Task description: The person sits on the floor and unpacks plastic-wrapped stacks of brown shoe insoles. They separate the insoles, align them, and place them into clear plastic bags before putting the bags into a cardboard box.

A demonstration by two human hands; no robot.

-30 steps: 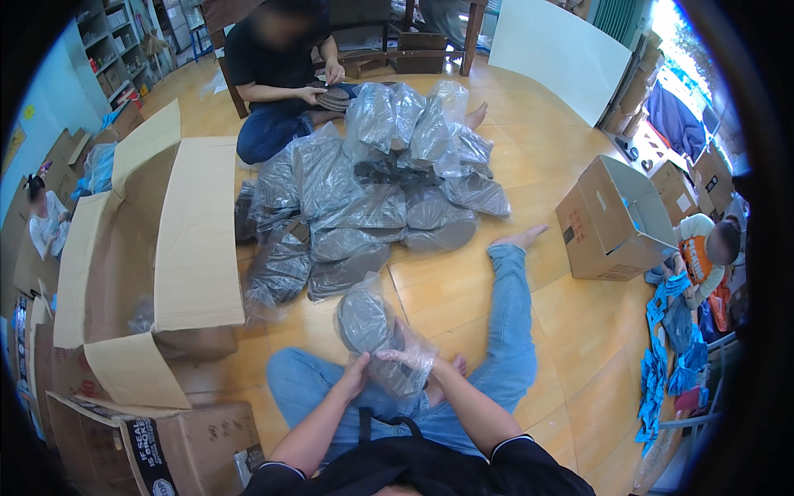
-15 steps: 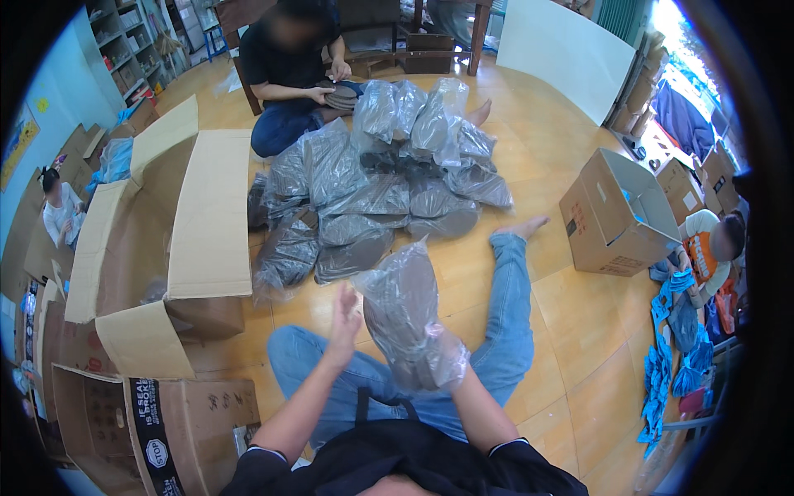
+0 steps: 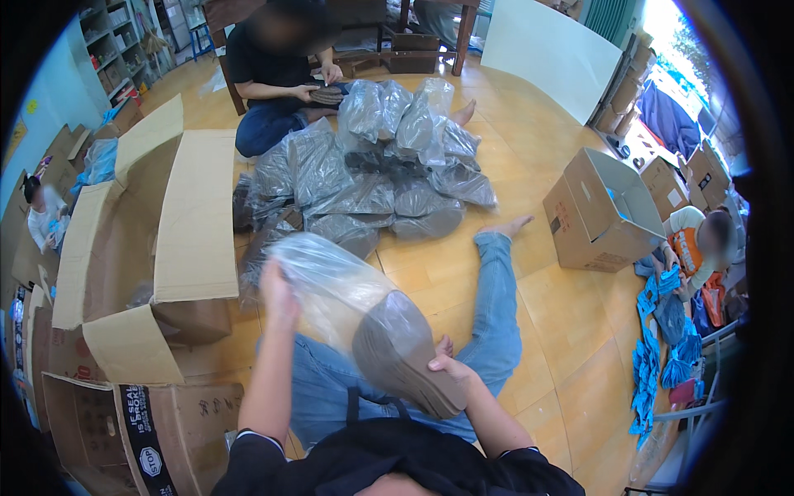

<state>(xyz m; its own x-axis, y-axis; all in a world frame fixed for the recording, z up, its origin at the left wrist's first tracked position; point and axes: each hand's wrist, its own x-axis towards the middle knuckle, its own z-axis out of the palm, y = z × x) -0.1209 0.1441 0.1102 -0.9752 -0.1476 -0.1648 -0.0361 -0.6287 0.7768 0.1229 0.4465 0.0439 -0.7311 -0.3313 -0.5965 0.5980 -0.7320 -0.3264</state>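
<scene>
My right hand (image 3: 453, 369) grips a stack of brown-grey shoe soles (image 3: 395, 341) by its near end, thumb on top. A clear plastic bag (image 3: 335, 277) covers the far part of the stack, while the near ends are bare. At the bag's other end, my left hand (image 3: 279, 296) is closed on the plastic and stretches it out to the upper left. Beyond them on the floor lies a heap of bagged soles (image 3: 347, 194), several packs piled on one another.
An open cardboard box (image 3: 194, 215) stands at my left, another box (image 3: 190, 422) nearer me. Across the heap, a seated person (image 3: 273, 74) holds soles. At right is a tall open carton (image 3: 600, 215), with a person beside blue pieces (image 3: 649, 372) on the floor.
The bag, earlier wrapped around the whole stack and my right hand, now extends to the left, baring the near ends. My empty left hand has taken hold of the bag.
</scene>
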